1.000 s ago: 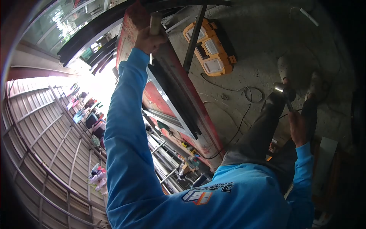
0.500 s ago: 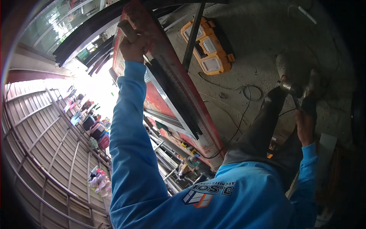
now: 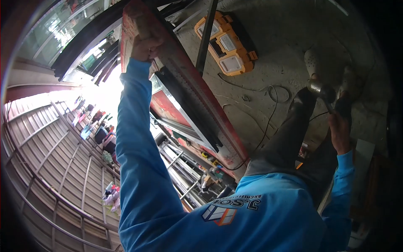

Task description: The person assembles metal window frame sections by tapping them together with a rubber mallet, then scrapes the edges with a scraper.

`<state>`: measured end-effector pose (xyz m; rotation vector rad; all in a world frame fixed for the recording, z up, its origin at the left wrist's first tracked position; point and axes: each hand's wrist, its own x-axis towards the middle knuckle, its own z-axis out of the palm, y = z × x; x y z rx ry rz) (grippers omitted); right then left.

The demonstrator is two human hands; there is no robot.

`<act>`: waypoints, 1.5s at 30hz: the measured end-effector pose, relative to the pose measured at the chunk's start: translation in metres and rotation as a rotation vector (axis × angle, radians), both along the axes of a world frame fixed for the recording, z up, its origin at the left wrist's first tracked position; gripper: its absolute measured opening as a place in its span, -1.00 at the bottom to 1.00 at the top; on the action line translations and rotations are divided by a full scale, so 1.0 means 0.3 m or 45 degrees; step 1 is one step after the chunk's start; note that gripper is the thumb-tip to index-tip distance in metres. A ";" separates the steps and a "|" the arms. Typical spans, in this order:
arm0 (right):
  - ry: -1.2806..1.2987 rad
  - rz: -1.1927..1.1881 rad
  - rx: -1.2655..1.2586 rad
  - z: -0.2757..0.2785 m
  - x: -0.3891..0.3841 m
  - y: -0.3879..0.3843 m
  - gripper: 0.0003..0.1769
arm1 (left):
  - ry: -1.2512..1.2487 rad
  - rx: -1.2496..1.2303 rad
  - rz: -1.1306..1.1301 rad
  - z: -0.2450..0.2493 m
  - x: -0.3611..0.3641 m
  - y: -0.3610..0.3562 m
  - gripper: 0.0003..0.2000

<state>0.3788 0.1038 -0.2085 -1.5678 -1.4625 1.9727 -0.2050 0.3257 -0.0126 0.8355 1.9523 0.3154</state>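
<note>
My left hand [image 3: 145, 48] is closed around a short block [image 3: 142, 32] near the far end of a long red, worn work surface [image 3: 228, 147]. Just below this hand, a black and silver metal profile [image 3: 184, 105] lies along that surface. Low at the right, my right hand [image 3: 339, 132] grips the handle of a hammer-like tool [image 3: 326, 93]. Its head is beside my lower legs, away from the red surface.
An orange and black case [image 3: 226, 43] rests on the concrete floor beyond the work surface. Looped cable [image 3: 275, 98] trails over the floor near my legs. Metal lengths [image 3: 174, 164] lie below the bench, left of my body.
The view has shifted slightly, moving the bench and case up and left. My left hand also appears farther up and left with the block; my right hand keeps its hold on the tool.
</note>
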 end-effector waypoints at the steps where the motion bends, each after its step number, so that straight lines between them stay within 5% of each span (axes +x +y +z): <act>1: 0.012 -0.003 -0.027 -0.008 0.007 0.001 -0.43 | -0.075 -0.106 -0.011 -0.006 -0.007 0.002 -0.85; 5: 0.018 -0.006 -0.035 -0.005 0.049 0.015 -0.42 | -0.140 -0.111 -0.011 0.002 0.026 -0.018 -0.85; 7: -0.057 0.016 -0.202 0.007 0.071 0.029 -0.52 | 0.299 0.096 0.104 0.004 0.084 -0.035 -0.86; 13: -0.071 -0.003 -0.122 0.023 0.095 0.071 -0.40 | 0.570 0.382 0.150 0.028 0.171 -0.087 -0.78; 26: -0.066 0.076 -0.022 -0.019 0.106 0.098 -0.40 | 0.294 0.344 0.218 -0.027 0.050 -0.078 -0.82; 34: -0.159 0.085 -0.073 -0.042 0.108 0.074 -0.51 | 0.714 0.599 0.709 -0.010 -0.044 -0.085 -0.79; 40: -0.161 0.129 0.009 -0.039 0.092 0.104 -0.39 | 1.008 0.829 0.648 -0.026 0.007 -0.080 -0.71; 42: -0.170 0.130 0.063 -0.033 0.090 0.117 -0.40 | 1.293 0.323 0.033 -0.048 -0.021 -0.042 -0.62; 43: -0.177 0.136 0.108 -0.030 0.090 0.118 -0.40 | 1.808 0.201 -0.510 -0.091 -0.030 -0.028 -0.57; 45: -0.165 0.156 0.070 -0.028 0.115 0.129 -0.40 | 1.490 0.342 -0.376 -0.128 -0.180 -0.080 -0.60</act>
